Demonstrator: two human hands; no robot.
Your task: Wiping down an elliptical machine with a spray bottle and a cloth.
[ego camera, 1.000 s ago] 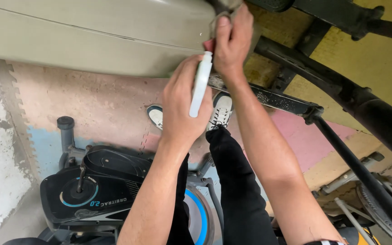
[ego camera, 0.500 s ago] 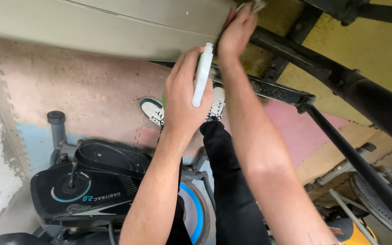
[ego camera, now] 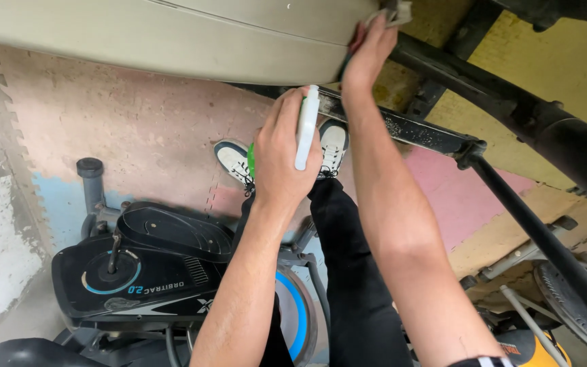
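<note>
- Left hand (ego camera: pixel 281 160): fingers wrapped around a slim white tube (ego camera: pixel 306 128), upright along the palm, with a green part showing at the hand's left edge; what the tube contains cannot be told.
- Right hand (ego camera: pixel 368 53): raised above and right of the left hand, fingertips pinching a small grey cloth (ego camera: pixel 397 11) against the corner of a smooth, pale beige panel (ego camera: pixel 191 37).
- Black metal bar (ego camera: pixel 402 126): scuffed and flat, running just behind the left hand and under the right wrist.
- Thick black tube (ego camera: pixel 511 102): round, slanting down to the right of the right hand.
- Below both hands: white shoes (ego camera: pixel 333 144) on a floor (ego camera: pixel 144 136) of pink, blue and yellow foam tiles.
- Lower left of the hands: a black exercise machine (ego camera: pixel 144 272) with a blue-rimmed disc.
</note>
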